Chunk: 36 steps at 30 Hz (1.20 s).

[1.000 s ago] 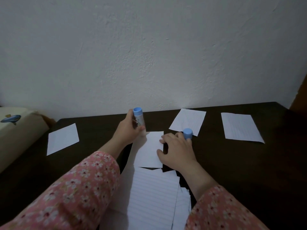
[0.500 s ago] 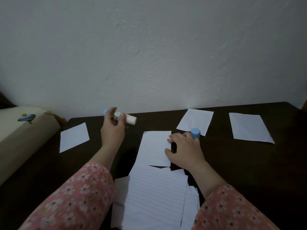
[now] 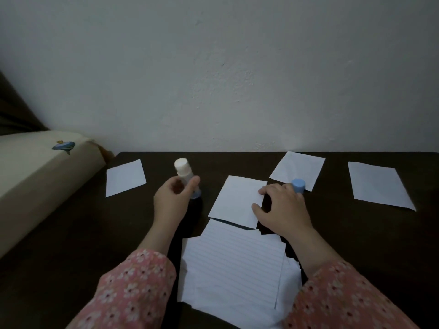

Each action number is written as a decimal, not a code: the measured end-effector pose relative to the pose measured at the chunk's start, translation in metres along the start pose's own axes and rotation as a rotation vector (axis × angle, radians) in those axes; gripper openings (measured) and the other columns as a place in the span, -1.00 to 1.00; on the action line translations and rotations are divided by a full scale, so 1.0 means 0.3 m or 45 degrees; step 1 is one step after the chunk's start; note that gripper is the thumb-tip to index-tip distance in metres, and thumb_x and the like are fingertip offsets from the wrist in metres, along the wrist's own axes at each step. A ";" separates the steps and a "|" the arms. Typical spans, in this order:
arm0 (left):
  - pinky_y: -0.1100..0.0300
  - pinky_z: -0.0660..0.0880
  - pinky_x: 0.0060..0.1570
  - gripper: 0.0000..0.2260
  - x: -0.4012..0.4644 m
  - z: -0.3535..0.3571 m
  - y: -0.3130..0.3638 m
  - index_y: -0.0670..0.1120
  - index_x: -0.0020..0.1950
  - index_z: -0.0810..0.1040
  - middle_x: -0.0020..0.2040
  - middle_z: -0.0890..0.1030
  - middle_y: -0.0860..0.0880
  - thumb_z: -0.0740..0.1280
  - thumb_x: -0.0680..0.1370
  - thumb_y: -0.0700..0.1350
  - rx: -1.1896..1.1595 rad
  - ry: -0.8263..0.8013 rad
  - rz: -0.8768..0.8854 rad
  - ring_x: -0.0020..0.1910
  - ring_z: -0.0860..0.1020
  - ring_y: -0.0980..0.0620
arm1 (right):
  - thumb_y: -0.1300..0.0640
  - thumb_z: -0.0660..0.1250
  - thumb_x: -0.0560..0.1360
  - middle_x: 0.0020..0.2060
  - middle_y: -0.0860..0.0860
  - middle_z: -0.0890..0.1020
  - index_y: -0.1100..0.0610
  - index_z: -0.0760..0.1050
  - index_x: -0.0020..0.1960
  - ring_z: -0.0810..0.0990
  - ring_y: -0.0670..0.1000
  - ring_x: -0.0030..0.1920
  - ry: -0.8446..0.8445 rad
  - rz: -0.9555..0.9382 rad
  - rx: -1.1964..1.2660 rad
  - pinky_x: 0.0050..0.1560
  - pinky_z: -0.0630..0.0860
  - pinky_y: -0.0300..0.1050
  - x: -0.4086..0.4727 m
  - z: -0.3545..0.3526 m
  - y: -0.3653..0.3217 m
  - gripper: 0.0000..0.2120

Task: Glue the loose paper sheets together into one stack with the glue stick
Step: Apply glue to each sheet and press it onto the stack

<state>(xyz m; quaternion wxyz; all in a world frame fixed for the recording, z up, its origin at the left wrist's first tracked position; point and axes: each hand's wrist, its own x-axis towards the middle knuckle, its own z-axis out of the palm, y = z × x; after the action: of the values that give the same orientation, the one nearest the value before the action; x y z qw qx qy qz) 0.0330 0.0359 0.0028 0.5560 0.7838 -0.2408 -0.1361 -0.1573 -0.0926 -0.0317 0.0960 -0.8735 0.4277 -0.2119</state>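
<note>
While the left hand grips the uncapped glue stick upright, white tip up, left of frame centre, the right hand rests its fingers on a small paper sheet and pinches the blue cap. Lined sheets lie overlapped at lower centre; three loose sheets dot the dark worktop.
</note>
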 end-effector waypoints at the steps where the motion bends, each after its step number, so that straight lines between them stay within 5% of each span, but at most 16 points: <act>1: 0.13 0.43 0.04 -0.80 0.007 0.003 -0.004 0.05 0.06 0.50 0.03 0.55 0.05 0.38 0.50 0.08 0.028 -0.006 -0.008 0.03 0.51 0.07 | -0.23 0.25 0.47 0.25 -0.13 0.49 -0.08 0.42 0.31 0.33 -0.03 0.28 0.004 0.025 -0.026 0.25 0.29 -0.04 0.000 0.000 -0.002 -0.54; 4: 0.16 0.37 -0.03 -0.86 0.027 0.017 -0.018 0.02 0.00 0.43 0.02 0.51 0.02 0.33 0.54 0.03 0.171 0.013 0.042 0.03 0.49 0.05 | -0.29 0.21 0.47 0.27 -0.10 0.46 -0.09 0.42 0.33 0.34 -0.01 0.27 0.008 0.055 -0.138 0.25 0.30 -0.02 0.001 -0.001 -0.009 -0.49; 10: 0.20 0.38 -0.05 -0.70 0.035 0.051 -0.022 -0.06 0.20 0.48 0.10 0.49 -0.01 0.32 0.54 0.07 0.365 0.000 0.188 0.01 0.45 0.12 | -0.31 0.18 0.47 0.22 -0.10 0.46 -0.06 0.49 0.28 0.34 -0.03 0.25 0.008 0.050 -0.214 0.26 0.29 -0.01 -0.004 -0.007 -0.016 -0.49; 15: 0.16 0.45 0.05 -0.49 0.044 0.044 -0.031 -0.04 0.35 0.41 0.22 0.50 -0.01 0.40 0.47 0.11 0.266 -0.036 0.120 0.16 0.49 0.04 | -0.31 0.20 0.45 0.18 -0.12 0.49 -0.03 0.52 0.24 0.36 -0.05 0.23 0.028 0.051 -0.183 0.24 0.30 -0.02 -0.003 -0.006 -0.015 -0.50; 17: 0.21 0.48 -0.03 -0.40 0.023 0.030 -0.032 -0.02 0.37 0.36 0.22 0.46 0.02 0.42 0.42 0.18 0.191 0.070 0.144 0.07 0.49 0.09 | -0.32 0.21 0.44 0.15 -0.11 0.50 -0.03 0.53 0.21 0.38 -0.04 0.21 0.040 0.058 -0.173 0.23 0.31 -0.02 -0.003 -0.007 -0.018 -0.50; 21: 0.34 0.37 -0.27 -0.70 -0.055 0.009 0.021 0.02 0.10 0.42 -0.06 0.49 0.00 0.34 0.50 0.15 0.080 0.302 0.490 -0.19 0.46 0.14 | -0.23 0.23 0.48 0.15 -0.06 0.51 -0.04 0.50 0.22 0.38 0.00 0.21 0.206 0.114 -0.073 0.19 0.27 0.00 0.000 -0.022 -0.016 -0.59; 24: 0.32 0.41 -0.27 -0.87 -0.101 0.051 0.061 0.03 -0.03 0.49 -0.19 0.53 0.07 0.36 0.52 0.05 0.347 -0.021 0.580 -0.24 0.50 0.17 | -0.05 0.21 0.55 0.30 -0.02 0.42 -0.01 0.41 0.35 0.30 0.04 0.32 0.260 0.269 -0.084 0.21 0.27 0.04 0.009 -0.049 0.022 -0.61; 27: 0.18 0.50 0.03 -0.73 -0.123 0.118 0.050 0.03 0.13 0.55 0.06 0.55 0.07 0.38 0.49 0.11 0.710 -0.291 0.461 0.01 0.51 0.12 | 0.03 0.20 0.58 0.38 -0.02 0.35 0.01 0.32 0.43 0.26 0.04 0.38 0.164 0.399 -0.066 0.28 0.27 0.05 0.013 -0.067 0.066 -0.58; 31: 0.14 0.43 0.16 -0.55 -0.138 0.143 0.058 -0.02 0.26 0.52 0.23 0.49 0.02 0.41 0.45 0.16 0.940 -0.374 0.419 0.17 0.47 0.06 | 0.10 0.22 0.59 0.33 -0.01 0.40 0.03 0.34 0.43 0.36 0.01 0.31 0.182 0.422 0.023 0.30 0.31 -0.01 0.004 -0.085 0.105 -0.59; 36: 0.12 0.44 0.23 -0.63 -0.139 0.132 0.075 -0.04 0.22 0.56 0.25 0.50 0.01 0.43 0.46 0.07 0.871 -0.481 0.443 0.19 0.47 0.06 | 0.13 0.25 0.57 0.33 0.02 0.37 0.06 0.33 0.44 0.37 0.02 0.29 0.233 0.524 0.077 0.31 0.34 -0.03 -0.031 -0.120 0.164 -0.56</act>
<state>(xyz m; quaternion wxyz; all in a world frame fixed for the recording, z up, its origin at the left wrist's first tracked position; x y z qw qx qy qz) -0.0265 0.0199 0.0080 0.2248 0.8320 -0.4985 -0.0937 -0.2135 -0.1151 -0.0196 0.1241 -0.7417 0.5972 -0.2789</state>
